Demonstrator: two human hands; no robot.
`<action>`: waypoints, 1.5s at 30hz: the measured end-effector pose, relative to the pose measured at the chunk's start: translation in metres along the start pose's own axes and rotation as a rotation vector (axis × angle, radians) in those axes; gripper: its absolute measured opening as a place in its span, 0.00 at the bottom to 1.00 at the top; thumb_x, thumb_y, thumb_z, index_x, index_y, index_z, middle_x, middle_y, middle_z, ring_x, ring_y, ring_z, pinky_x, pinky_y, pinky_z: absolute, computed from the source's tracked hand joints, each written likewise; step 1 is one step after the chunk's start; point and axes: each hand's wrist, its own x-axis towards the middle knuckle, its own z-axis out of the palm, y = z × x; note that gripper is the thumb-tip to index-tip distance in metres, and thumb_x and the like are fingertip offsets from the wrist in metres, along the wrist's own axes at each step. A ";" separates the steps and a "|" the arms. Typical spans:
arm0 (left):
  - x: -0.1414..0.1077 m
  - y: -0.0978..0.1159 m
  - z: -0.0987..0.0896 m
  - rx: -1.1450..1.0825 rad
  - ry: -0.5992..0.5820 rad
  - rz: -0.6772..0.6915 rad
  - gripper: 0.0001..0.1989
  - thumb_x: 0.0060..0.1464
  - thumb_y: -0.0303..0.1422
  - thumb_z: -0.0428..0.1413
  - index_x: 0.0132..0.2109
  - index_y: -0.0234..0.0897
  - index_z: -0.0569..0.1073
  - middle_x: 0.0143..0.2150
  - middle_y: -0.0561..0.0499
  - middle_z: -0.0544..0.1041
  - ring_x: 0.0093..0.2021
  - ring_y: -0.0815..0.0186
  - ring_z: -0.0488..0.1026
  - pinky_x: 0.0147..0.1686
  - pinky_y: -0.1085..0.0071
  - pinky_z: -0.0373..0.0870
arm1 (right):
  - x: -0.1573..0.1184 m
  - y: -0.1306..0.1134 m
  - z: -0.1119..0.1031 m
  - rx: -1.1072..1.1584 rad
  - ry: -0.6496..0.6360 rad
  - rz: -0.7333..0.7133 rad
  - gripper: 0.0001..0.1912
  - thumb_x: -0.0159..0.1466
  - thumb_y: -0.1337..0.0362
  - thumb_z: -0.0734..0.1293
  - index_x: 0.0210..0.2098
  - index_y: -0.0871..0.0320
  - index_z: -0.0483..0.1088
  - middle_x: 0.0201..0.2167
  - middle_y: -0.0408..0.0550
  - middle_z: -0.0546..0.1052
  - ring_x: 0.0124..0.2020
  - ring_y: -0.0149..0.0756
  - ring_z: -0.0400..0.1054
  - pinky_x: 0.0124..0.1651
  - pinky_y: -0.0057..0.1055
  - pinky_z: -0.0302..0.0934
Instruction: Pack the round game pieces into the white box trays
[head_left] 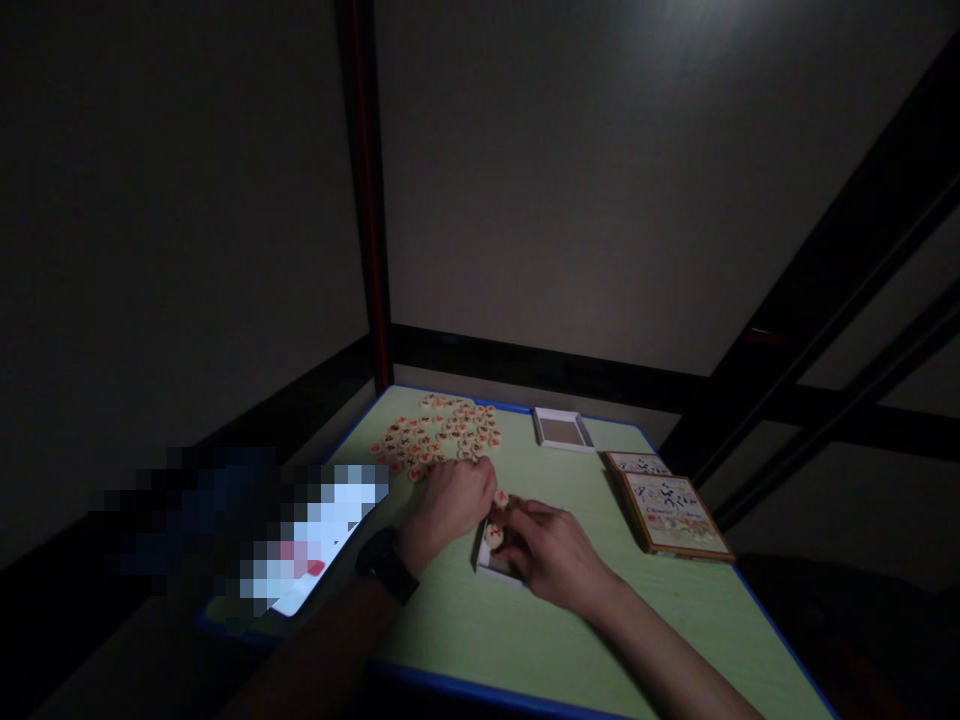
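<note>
Above a small white open box (496,566), both my hands meet near the middle of the table. My left hand (456,497), with a dark watch on its wrist, is closed with its fingers curled under; what they hold is hidden. My right hand (553,552) reaches over the box, thumb and fingers closed around a round xiangqi piece (493,534) with a red mark. Another xiangqi piece (501,497) shows between the two hands at the box's far end. Beyond my left hand, a loose spread of several xiangqi pieces (439,432) with red and dark characters lies on the table.
A second open white box tray (564,429) stands at the far edge of the green table (622,625). On the right lie two printed Chinese chess box lids (679,512), overlapping. A bright, partly pixelated screen (330,530) is at the left edge. Walls rise behind.
</note>
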 end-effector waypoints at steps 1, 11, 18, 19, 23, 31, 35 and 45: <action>0.000 0.000 0.000 -0.005 0.000 0.001 0.18 0.65 0.32 0.41 0.41 0.36 0.75 0.35 0.41 0.81 0.37 0.54 0.79 0.37 0.62 0.71 | 0.000 0.000 0.001 -0.002 0.012 0.002 0.16 0.61 0.66 0.70 0.49 0.57 0.69 0.36 0.49 0.78 0.40 0.39 0.70 0.43 0.31 0.63; -0.001 0.002 -0.004 -0.012 -0.029 -0.011 0.18 0.65 0.32 0.41 0.42 0.35 0.75 0.36 0.42 0.81 0.38 0.58 0.79 0.40 0.65 0.70 | 0.000 -0.006 0.004 -0.124 0.005 0.064 0.18 0.65 0.54 0.68 0.50 0.55 0.72 0.40 0.52 0.80 0.40 0.42 0.74 0.40 0.31 0.63; 0.000 0.001 -0.003 -0.005 -0.005 0.007 0.17 0.65 0.32 0.42 0.41 0.35 0.75 0.35 0.41 0.81 0.37 0.56 0.79 0.38 0.64 0.71 | 0.000 -0.005 0.000 -0.027 -0.024 0.052 0.13 0.66 0.57 0.66 0.48 0.54 0.74 0.37 0.49 0.81 0.39 0.39 0.75 0.41 0.29 0.62; 0.000 0.001 -0.003 -0.010 -0.011 0.006 0.17 0.65 0.31 0.42 0.41 0.35 0.75 0.36 0.41 0.81 0.38 0.56 0.79 0.39 0.64 0.71 | -0.001 -0.005 0.000 -0.006 -0.022 0.048 0.13 0.66 0.57 0.67 0.47 0.54 0.74 0.37 0.49 0.81 0.39 0.38 0.75 0.41 0.29 0.62; 0.000 0.001 -0.004 -0.013 -0.029 0.005 0.17 0.64 0.31 0.42 0.41 0.35 0.75 0.37 0.41 0.81 0.38 0.57 0.79 0.40 0.64 0.70 | -0.001 -0.005 -0.002 0.022 -0.040 0.061 0.14 0.63 0.58 0.70 0.46 0.54 0.73 0.36 0.48 0.80 0.37 0.39 0.74 0.40 0.29 0.62; 0.000 0.001 -0.003 0.003 -0.005 0.017 0.17 0.65 0.31 0.42 0.41 0.35 0.75 0.36 0.42 0.81 0.37 0.55 0.79 0.38 0.63 0.71 | 0.000 -0.007 -0.001 -0.009 -0.085 0.085 0.17 0.61 0.60 0.71 0.50 0.55 0.72 0.38 0.49 0.80 0.38 0.40 0.74 0.39 0.30 0.61; 0.000 0.001 -0.003 0.000 -0.011 0.010 0.17 0.65 0.31 0.42 0.41 0.35 0.75 0.36 0.42 0.81 0.37 0.56 0.79 0.39 0.64 0.71 | 0.001 -0.007 -0.003 0.042 -0.096 0.066 0.12 0.62 0.61 0.69 0.45 0.55 0.73 0.37 0.49 0.80 0.39 0.40 0.74 0.41 0.30 0.61; 0.000 0.003 -0.004 -0.022 -0.024 -0.008 0.17 0.65 0.32 0.41 0.41 0.34 0.75 0.37 0.41 0.80 0.38 0.57 0.79 0.39 0.65 0.71 | 0.002 -0.007 -0.005 0.077 -0.113 0.034 0.05 0.64 0.62 0.67 0.39 0.55 0.73 0.36 0.48 0.80 0.40 0.39 0.73 0.43 0.30 0.61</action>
